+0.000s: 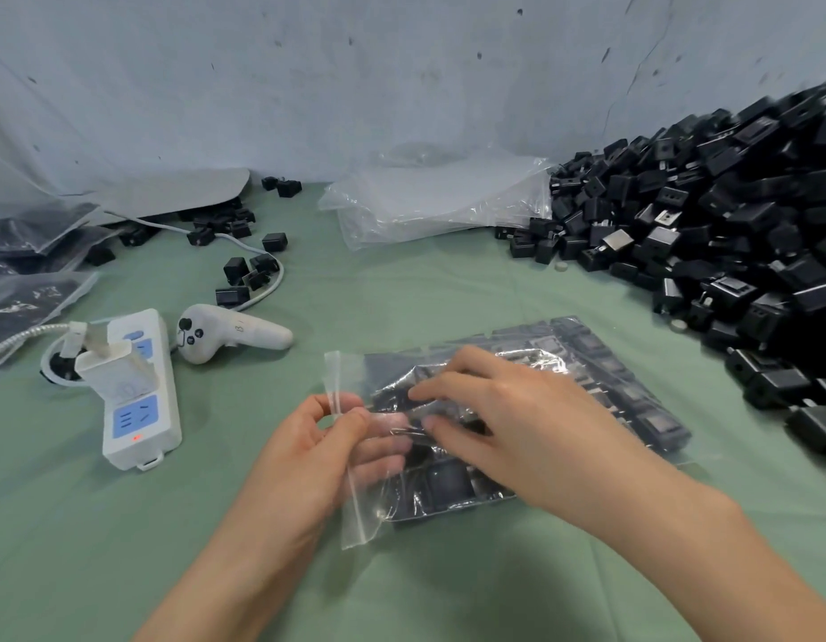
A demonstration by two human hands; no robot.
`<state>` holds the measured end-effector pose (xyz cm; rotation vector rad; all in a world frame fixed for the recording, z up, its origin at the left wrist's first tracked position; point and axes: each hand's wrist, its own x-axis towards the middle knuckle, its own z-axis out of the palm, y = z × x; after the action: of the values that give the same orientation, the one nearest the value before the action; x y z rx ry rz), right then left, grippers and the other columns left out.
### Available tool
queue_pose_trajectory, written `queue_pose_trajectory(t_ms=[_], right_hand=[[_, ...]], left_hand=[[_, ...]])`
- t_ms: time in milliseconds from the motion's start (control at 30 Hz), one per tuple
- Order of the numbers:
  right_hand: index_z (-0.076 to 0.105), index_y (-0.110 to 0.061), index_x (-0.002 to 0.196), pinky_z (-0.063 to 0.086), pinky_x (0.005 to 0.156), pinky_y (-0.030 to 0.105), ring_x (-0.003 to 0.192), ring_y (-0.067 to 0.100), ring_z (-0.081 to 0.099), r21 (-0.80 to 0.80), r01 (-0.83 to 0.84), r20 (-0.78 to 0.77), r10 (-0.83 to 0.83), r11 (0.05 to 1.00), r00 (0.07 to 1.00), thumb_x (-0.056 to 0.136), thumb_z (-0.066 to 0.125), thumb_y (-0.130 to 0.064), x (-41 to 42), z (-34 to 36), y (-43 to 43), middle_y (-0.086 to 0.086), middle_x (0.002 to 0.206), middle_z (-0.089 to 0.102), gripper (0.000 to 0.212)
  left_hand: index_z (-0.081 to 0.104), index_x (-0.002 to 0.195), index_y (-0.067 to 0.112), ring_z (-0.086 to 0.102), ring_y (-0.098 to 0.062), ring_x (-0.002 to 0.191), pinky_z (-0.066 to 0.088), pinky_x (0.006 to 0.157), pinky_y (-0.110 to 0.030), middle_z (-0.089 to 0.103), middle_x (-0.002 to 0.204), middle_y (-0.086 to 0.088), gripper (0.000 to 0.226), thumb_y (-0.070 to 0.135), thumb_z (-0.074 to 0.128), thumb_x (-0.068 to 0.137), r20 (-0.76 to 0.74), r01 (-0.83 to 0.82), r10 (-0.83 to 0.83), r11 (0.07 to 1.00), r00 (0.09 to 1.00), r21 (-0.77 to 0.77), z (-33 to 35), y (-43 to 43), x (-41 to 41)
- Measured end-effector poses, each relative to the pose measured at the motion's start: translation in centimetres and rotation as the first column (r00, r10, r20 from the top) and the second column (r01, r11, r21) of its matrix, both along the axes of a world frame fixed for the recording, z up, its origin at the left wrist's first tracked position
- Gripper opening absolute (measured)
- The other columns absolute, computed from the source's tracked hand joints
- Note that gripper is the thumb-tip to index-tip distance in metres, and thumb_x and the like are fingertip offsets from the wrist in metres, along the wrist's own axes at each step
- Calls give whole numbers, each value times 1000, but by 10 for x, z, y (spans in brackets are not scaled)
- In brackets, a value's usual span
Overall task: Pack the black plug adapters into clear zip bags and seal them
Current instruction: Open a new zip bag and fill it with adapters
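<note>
Pinching the zip strip [335, 382] mid-length, the left grip [309, 447] is clamped on the bag [369, 502] — mouth facing left, strip running near-to-far on the surface [124, 525]. The right grip [517, 410] rests on the adapters [448, 484] inside; pinching film or not — cannot tell.

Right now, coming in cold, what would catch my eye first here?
The big heap of black adapters at the far right. In the middle, the left hand pinches the mouth of a clear bag of adapters while the right hand lies on it. A white power strip sits at the left.
</note>
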<state>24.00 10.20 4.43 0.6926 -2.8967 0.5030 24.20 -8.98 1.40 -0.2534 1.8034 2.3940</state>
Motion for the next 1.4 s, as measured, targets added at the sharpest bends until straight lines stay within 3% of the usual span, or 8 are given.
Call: queue_pose_trajectory(t_ms=[400, 767, 967, 1033, 1100, 1167, 1267, 1400], right_hand=[[61, -45, 120, 48, 75, 37, 62, -8, 44, -197, 198, -57, -212, 960, 976, 94, 37, -45, -11, 2, 24, -20, 99, 55, 36], [61, -42, 120, 51, 77, 38, 67, 8, 60, -369, 260, -30, -291, 892, 956, 96, 45, -35, -14, 2, 29, -22, 99, 57, 29], [58, -46, 120, 37, 62, 18, 63, 10, 50, -578, 186, 124, -140, 795, 982, 88, 48, -34, -8, 8, 25, -20, 100, 54, 36], [54, -51, 122, 39, 63, 13, 64, 5, 47, -636, 155, 195, -38, 756, 980, 86, 47, -32, -4, 11, 21, -20, 102, 52, 42], [52, -55, 124, 41, 66, 11, 70, 2, 48, -680, 116, 238, 68, 724, 969, 82, 44, -26, 0, 14, 16, -22, 105, 52, 51], [52, -57, 124, 44, 72, 11, 85, 2, 52, -721, 74, 257, 166, 689, 952, 81, 44, -21, 4, 15, 8, -23, 108, 53, 57], [54, -57, 123, 45, 77, 13, 99, 3, 53, -778, 44, 254, 251, 626, 934, 78, 44, -17, 7, 15, -4, -22, 111, 55, 60], [62, -48, 123, 53, 65, 25, 84, 9, 59, -897, 95, 266, 355, 432, 896, 78, 45, -9, 10, 14, -14, -11, 116, 58, 62]], left_hand=[[47, 100, 9, 75, -32, 81, 60, 60, -27, 73, 95, -26, 6, 5, 45, 103, 44, 21, -24, 998, 999, 67, 1, 1, 1], [46, 97, 8, 73, -38, 91, 62, 64, -36, 70, 102, -33, 7, 5, 43, 103, 132, 18, -48, 975, 990, 221, 7, 6, 2], [57, 108, 4, 75, -35, 84, 62, 60, -32, 73, 98, -26, 13, 14, 52, 101, 91, -69, 59, 991, 994, 112, 8, -6, 0], [59, 106, 18, 74, -22, 76, 59, 61, -28, 74, 96, -10, 10, 19, 50, 102, -95, -214, 200, 960, 975, -180, 5, -12, 1], [57, 102, 34, 66, -12, 71, 50, 64, -20, 70, 88, 9, 9, 28, 51, 101, -385, -404, 224, 773, 895, -489, 3, -16, 3], [58, 99, 42, 61, -11, 67, 48, 61, -16, 66, 80, 11, 7, 39, 52, 96, -512, -434, 154, 755, 845, -491, 7, -8, 10], [64, 96, 39, 62, -13, 65, 51, 60, -18, 67, 76, 2, 14, 38, 51, 91, -492, -246, 52, 907, 869, -340, 16, 14, 20], [66, 102, 36, 64, -16, 64, 54, 58, -25, 69, 81, -5, 19, 34, 51, 91, -450, 12, -148, 956, 881, -292, 19, 36, 30]])
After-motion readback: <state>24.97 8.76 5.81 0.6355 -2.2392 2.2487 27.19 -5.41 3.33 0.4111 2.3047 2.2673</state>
